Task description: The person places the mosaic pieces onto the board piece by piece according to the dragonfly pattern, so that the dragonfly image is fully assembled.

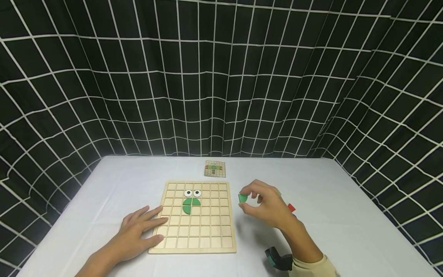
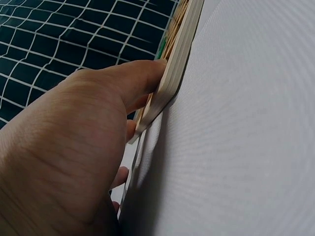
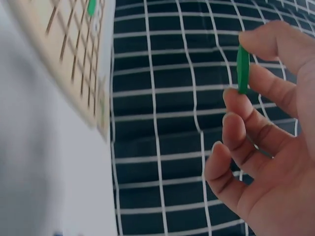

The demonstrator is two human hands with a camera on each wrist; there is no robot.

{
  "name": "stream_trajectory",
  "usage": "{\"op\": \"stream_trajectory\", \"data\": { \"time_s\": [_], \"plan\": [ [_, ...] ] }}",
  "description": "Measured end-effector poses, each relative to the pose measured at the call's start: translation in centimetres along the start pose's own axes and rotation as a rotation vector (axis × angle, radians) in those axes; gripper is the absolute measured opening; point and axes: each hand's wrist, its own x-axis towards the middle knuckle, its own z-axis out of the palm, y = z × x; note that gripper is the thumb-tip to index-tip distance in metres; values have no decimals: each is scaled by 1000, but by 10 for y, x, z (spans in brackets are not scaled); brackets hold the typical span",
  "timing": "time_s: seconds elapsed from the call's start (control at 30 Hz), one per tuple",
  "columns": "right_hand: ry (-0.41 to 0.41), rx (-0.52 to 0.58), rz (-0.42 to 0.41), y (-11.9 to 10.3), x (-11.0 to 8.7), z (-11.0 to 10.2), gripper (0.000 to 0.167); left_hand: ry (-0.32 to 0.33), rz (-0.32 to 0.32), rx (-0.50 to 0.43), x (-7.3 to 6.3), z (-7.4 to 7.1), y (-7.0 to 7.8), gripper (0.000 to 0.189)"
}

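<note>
A wooden grid board [image 1: 216, 242] lies flat on the table. My left hand [image 1: 136, 232] rests at its left edge with the fingers spread, their tips over the frame and nearest cells. In the left wrist view the thumb [image 2: 140, 78] touches the board's rim. To the right of the board, my right hand [image 1: 266, 204] pinches a green quarter-circle piece [image 1: 243, 198] between thumb and fingertips, raised above the table. On the board sit two round eye pieces [image 1: 197, 193], and just below them three green quarter-circle pieces [image 1: 187, 209].
Behind the board lies a small pattern card [image 1: 214, 169] showing a figure on a grid. Red [image 1: 291, 207] and other coloured pieces lie partly hidden behind the right wrist, which wears a black strap device [image 1: 278, 259]. Black curtains with white grid lines surround the white table [image 1: 332, 215].
</note>
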Motion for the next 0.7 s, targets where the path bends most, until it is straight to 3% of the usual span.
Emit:
{"op": "stream_trajectory", "data": {
  "time_s": [0.33,0.7],
  "plan": [
    [5,40,20,-27,21,33,20,4,3,0,0,1,-2,41],
    [-15,79,95,-46,28,75,22,5,6,-9,0,1,-4,41]
  ]
}}
